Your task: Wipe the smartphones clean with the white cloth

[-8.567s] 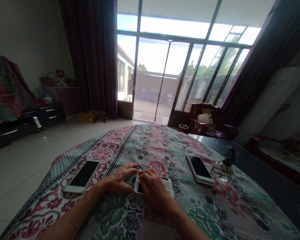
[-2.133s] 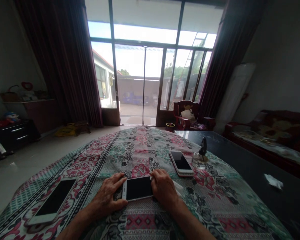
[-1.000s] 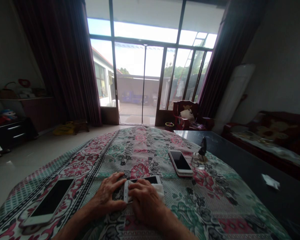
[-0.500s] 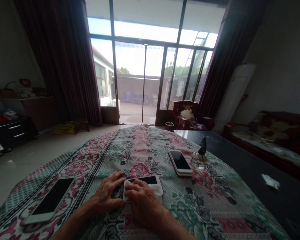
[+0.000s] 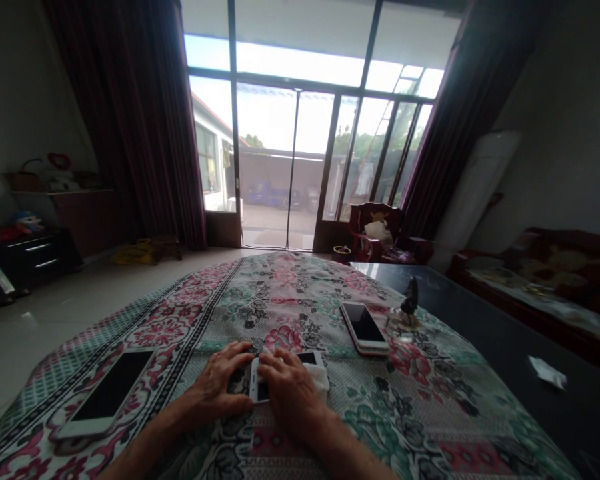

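A white smartphone (image 5: 257,387) lies crosswise on the flowered tablecloth in front of me, its dark screen up. My left hand (image 5: 224,379) braces its left end, thumb at the near corner and fingers at the far corner. Over the screen lies my right hand (image 5: 291,383), fingers bent and pressing a white tissue (image 5: 320,379) against the glass. The tissue sticks out on the right side of that hand; the part under the palm is hidden.
Another white smartphone (image 5: 110,393) lies at the left, and a pale-edged smartphone (image 5: 365,328) at the right. Beside the latter stands a clear bottle with a black top (image 5: 409,307). A crumpled white tissue (image 5: 547,372) rests on the dark table (image 5: 510,333).
My right hand has shifted slightly up and to the right across the screen with the tissue, uncovering more of the phone's left end. My left hand stays at that end.
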The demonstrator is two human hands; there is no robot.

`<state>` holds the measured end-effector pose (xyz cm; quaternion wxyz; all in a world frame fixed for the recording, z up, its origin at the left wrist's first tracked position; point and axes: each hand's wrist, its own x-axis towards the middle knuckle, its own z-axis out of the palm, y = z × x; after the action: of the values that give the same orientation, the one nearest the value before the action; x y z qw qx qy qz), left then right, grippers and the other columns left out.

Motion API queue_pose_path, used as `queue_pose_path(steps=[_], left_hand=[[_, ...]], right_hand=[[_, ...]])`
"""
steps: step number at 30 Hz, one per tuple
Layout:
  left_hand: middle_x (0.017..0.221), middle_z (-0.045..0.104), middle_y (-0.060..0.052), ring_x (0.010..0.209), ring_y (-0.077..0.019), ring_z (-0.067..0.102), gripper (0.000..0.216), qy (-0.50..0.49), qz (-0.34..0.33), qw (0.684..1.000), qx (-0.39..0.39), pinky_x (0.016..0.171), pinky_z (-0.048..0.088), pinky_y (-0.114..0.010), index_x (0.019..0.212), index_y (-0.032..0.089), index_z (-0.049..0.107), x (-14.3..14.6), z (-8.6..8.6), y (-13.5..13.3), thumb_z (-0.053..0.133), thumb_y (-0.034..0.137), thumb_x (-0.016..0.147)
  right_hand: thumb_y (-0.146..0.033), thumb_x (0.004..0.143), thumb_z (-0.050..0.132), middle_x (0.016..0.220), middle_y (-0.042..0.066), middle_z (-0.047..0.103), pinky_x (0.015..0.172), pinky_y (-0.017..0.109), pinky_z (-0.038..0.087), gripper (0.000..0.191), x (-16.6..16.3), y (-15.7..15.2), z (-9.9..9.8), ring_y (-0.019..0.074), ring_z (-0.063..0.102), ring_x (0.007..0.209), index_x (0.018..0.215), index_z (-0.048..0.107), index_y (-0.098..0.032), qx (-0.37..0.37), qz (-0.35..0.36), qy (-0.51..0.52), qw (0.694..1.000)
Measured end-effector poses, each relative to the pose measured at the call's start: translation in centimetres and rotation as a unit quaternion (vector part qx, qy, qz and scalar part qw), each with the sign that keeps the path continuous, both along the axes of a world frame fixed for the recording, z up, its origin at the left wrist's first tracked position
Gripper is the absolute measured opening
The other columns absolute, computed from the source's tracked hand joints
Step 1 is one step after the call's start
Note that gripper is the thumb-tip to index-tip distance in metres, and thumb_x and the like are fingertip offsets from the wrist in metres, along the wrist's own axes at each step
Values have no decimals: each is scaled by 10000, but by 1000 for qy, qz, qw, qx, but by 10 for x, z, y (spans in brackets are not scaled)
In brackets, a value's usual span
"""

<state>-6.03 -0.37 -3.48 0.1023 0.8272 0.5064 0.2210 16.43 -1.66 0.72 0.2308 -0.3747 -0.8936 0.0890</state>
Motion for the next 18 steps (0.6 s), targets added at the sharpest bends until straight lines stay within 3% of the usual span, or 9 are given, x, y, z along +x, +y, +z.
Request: queue_pose_path(steps=[4, 6, 10, 18], left_hand=[[1444, 470, -99, 1340, -356, 391, 691, 1, 9, 1000, 25, 1106, 339, -509, 1249, 241, 581, -1, -8, 2, 782, 377, 601], [1442, 473, -90, 1340, -356, 391, 678, 0, 5, 999, 39, 1105, 341, -514, 1245, 253, 580, -3, -12, 3, 776, 383, 609], [1441, 474, -87, 1345, -342, 390, 641, -3, -13, 999, 41, 1103, 345, -507, 1248, 268, 573, -6, -11, 2, 757, 410, 651], [1440, 475, -102, 1343, -342, 395, 694, -2, -3, 1000, -12, 1096, 346, -513, 1285, 255, 558, 2, 11, -4, 769, 338, 629]], right_hand=[[-122, 865, 482, 1159, 19, 646, 1021, 309, 370, 230, -3, -4, 2, 181, 525, 1119, 1012, 629, -220, -6, 98, 17, 995], [-104, 847, 488, 1098, 24, 657, 997, 298, 390, 224, 0, -8, 5, 174, 546, 1080, 985, 626, -215, -12, 114, 25, 993], [-113, 866, 461, 1067, 31, 649, 987, 306, 399, 197, 4, -16, 9, 175, 550, 1057, 940, 616, -210, -3, 90, 47, 995], [-91, 871, 443, 1104, 50, 637, 1061, 349, 341, 218, -12, -2, 0, 181, 543, 1092, 972, 606, -195, 19, 41, 49, 998]])
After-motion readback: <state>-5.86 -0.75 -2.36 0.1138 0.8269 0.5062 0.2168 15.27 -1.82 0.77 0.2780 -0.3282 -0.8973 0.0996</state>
